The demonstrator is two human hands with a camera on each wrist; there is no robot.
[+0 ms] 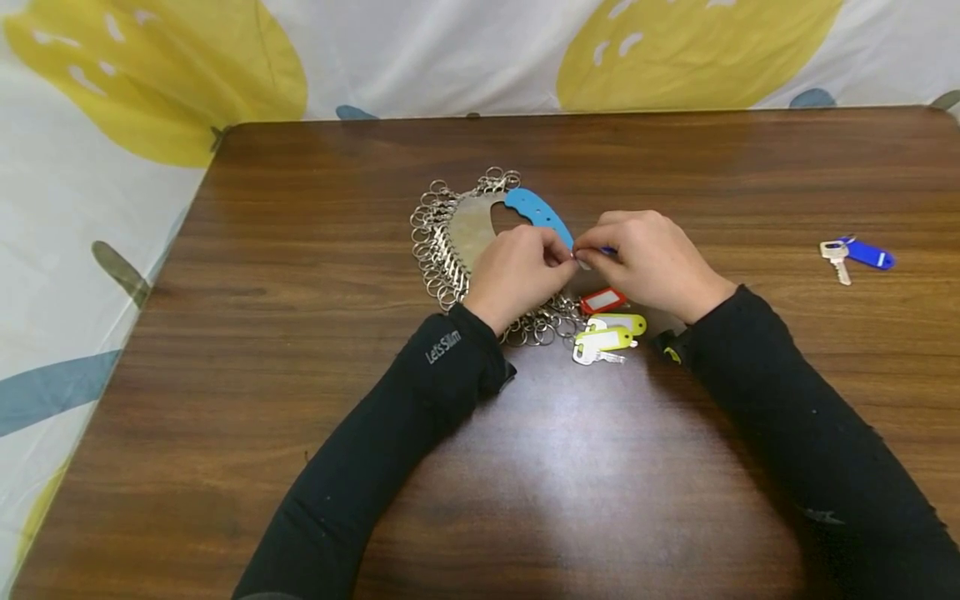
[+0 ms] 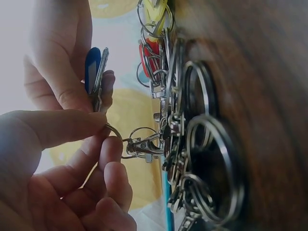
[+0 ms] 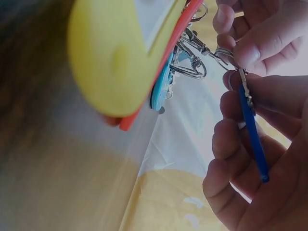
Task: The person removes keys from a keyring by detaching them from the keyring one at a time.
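Observation:
On the table lies a rounded metal key-holder plate (image 1: 470,233) with a blue grip (image 1: 538,210) and many clasps and rings along its edge. My left hand (image 1: 517,271) pinches a split ring (image 2: 114,129) joined to a clasp (image 2: 142,146) of the holder. Beside it, fingertips close together, my right hand (image 1: 654,260) pinches a key (image 2: 100,77) with a blue tag (image 3: 255,139). Whether the key is threaded on the split ring I cannot tell. A red tag (image 1: 602,300) and yellow tags (image 1: 606,339) with a key hang at the holder's near right edge.
Another key (image 1: 836,260) with a blue tag (image 1: 870,254) lies on the brown table (image 1: 300,250) far to the right. A white cloth (image 1: 435,50) with yellow shapes hangs behind the table's back edge and along its left.

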